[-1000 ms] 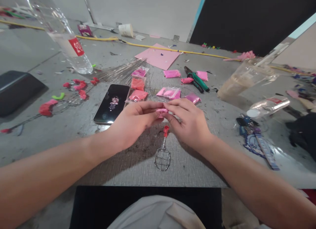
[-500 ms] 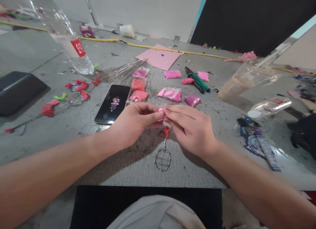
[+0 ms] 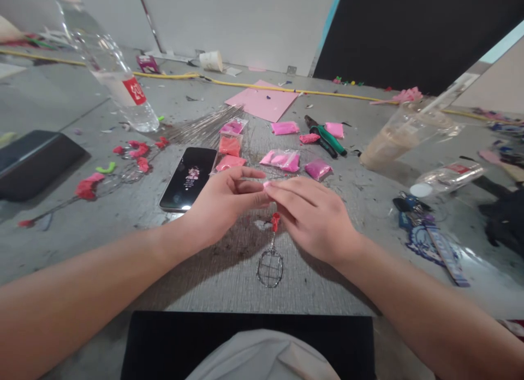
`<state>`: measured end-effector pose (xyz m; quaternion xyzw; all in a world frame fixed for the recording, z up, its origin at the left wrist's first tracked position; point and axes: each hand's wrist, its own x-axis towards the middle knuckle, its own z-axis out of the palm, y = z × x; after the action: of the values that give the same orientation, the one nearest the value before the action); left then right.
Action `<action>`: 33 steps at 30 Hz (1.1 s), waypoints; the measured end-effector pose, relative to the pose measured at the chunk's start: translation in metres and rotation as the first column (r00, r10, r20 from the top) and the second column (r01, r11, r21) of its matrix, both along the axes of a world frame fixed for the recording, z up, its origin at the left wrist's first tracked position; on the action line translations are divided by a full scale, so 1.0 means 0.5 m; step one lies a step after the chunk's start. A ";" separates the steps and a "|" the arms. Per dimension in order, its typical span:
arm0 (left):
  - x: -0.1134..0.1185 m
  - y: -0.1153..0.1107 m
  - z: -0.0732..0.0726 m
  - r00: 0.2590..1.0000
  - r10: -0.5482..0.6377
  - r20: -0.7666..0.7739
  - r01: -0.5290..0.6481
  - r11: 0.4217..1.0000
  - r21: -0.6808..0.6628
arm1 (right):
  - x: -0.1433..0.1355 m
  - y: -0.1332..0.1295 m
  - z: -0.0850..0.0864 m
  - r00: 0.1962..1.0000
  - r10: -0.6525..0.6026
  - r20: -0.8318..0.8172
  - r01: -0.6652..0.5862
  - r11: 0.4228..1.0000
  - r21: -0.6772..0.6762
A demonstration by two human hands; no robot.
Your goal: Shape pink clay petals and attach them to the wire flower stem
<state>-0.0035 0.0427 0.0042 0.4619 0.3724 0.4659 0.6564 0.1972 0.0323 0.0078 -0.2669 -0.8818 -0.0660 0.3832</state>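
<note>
A small lump of pink clay [image 3: 267,184] shows between my fingertips, mostly hidden by them. My left hand [image 3: 223,202] pinches it from the left, thumb below and fingers curved above. From the right, my right hand [image 3: 317,213] presses on the same lump with its fingers closed together. Just under my hands, a twisted wire piece with a gridded loop [image 3: 270,268] lies on the grey table, with red clay [image 3: 275,221] at its upper end. Beyond my hands are bags of pink clay [image 3: 282,160] and orange clay [image 3: 230,143].
A phone [image 3: 189,178] lies beside my left hand. Farther left are red-clay wire pieces [image 3: 88,186] and a tall water bottle [image 3: 123,88]. Green-handled pliers [image 3: 331,138], thin wires [image 3: 200,125] and pink paper [image 3: 266,100] lie behind. A drink cup [image 3: 388,140] and keychains [image 3: 429,238] sit right.
The fingers have shifted around the clay, and less of it shows. My left fingers have spread a little. The view has tilted slightly, while the table items stay in place.
</note>
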 end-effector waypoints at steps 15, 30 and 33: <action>-0.029 0.026 0.059 0.963 -0.239 -0.121 0.237 0.971 -0.031 | 0.021 0.031 0.011 0.997 -0.079 -0.021 0.076 0.990 -0.117; -0.266 0.147 0.170 0.129 0.180 -0.975 0.047 0.981 0.187 | 0.026 0.045 -0.008 0.955 -0.242 -0.172 0.164 0.912 -0.376; -0.272 0.154 0.163 -0.121 0.057 -0.991 0.125 0.991 0.042 | 0.029 0.042 -0.007 0.944 -0.279 -0.175 0.173 0.873 -0.456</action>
<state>-0.1394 0.1197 0.0855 0.7030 0.6968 -0.0323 0.1384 0.2117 0.0533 0.0041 -0.4535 -0.7847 0.1198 0.4052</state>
